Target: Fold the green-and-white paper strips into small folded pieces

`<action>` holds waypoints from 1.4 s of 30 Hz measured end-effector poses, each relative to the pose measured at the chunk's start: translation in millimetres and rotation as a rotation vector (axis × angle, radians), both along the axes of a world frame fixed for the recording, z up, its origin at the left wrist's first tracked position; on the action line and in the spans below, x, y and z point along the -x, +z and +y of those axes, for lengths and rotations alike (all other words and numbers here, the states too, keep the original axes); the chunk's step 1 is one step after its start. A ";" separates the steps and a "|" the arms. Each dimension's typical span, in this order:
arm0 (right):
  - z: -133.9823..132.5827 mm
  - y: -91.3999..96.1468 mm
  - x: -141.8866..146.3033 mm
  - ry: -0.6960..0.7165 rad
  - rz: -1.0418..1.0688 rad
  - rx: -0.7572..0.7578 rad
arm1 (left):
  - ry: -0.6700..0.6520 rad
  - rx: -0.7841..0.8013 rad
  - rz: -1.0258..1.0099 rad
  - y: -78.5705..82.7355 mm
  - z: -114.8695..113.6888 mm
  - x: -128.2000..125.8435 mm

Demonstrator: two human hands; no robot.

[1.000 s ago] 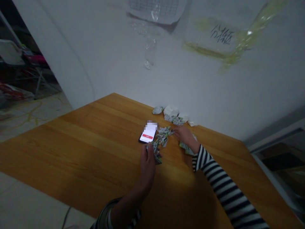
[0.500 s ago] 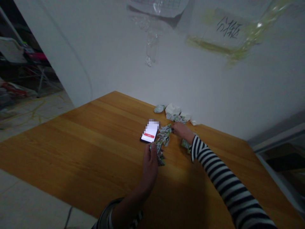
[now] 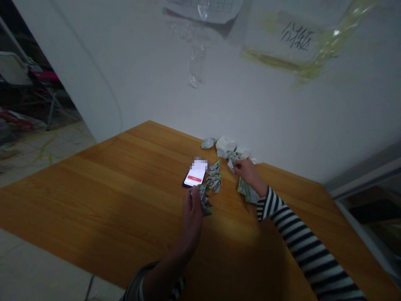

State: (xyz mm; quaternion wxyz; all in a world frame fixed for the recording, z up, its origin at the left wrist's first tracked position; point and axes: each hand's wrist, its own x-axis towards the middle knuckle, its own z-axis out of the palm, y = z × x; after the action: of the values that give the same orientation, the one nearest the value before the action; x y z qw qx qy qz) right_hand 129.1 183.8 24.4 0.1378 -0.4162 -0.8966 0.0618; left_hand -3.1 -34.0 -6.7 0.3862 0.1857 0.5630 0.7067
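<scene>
My left hand (image 3: 191, 209) is closed on the near end of a folded printed paper piece (image 3: 205, 205), which has a zigzag, pointed edge. Beyond it, more folded paper pieces (image 3: 214, 177) form a row beside a smartphone (image 3: 194, 177) with a lit screen and a red button. My right hand (image 3: 249, 172) has its thumb and fingers pinched at a small pale paper piece (image 3: 231, 166), in front of the paper heap. Under my right wrist lies a flatter printed paper piece (image 3: 247, 191), partly covered by the hand.
White and printed crumpled papers (image 3: 226, 146) lie along the wall at the table's back edge, with a folded paper (image 3: 208, 143) to their left. Bare wood of the table (image 3: 103, 184) stretches left. A chair (image 3: 14, 69) stands far left; a shelf (image 3: 372, 213) is right.
My right hand has moved right, away from the row of folded papers towards the heap, and a pale piece now shows at its fingertips. My left hand keeps its hold.
</scene>
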 end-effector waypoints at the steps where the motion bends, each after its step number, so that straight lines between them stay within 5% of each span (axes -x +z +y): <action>1: -7.7 3.7 -5.3 -0.026 0.064 0.012 | 0.003 0.000 0.005 -0.9 0.3 -0.1; 5: -62.4 11.2 -18.0 -0.021 0.284 0.148 | -0.028 -0.007 0.049 -2.2 0.8 -3.8; 8: -109.0 8.0 -15.5 0.035 0.693 0.537 | -0.077 -0.036 0.096 -0.4 -0.4 -8.4; 12: -143.3 0.7 -6.0 0.022 0.816 0.650 | -0.089 -0.123 0.202 0.2 -2.9 -12.0; 27: -154.9 -5.2 -5.1 -0.024 0.884 0.608 | -0.126 -0.148 0.259 2.6 -5.7 -13.4; 42: -161.4 -12.1 2.2 -0.013 0.898 0.774 | -0.247 -0.115 0.401 -3.4 -7.3 -16.2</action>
State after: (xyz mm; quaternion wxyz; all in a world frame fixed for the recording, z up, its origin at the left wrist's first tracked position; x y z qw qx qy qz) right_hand 126.9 22.4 12.3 0.3422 -0.3747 -0.6602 0.5538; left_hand 13.1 -41.3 -10.1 0.3389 0.4116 0.5603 0.6338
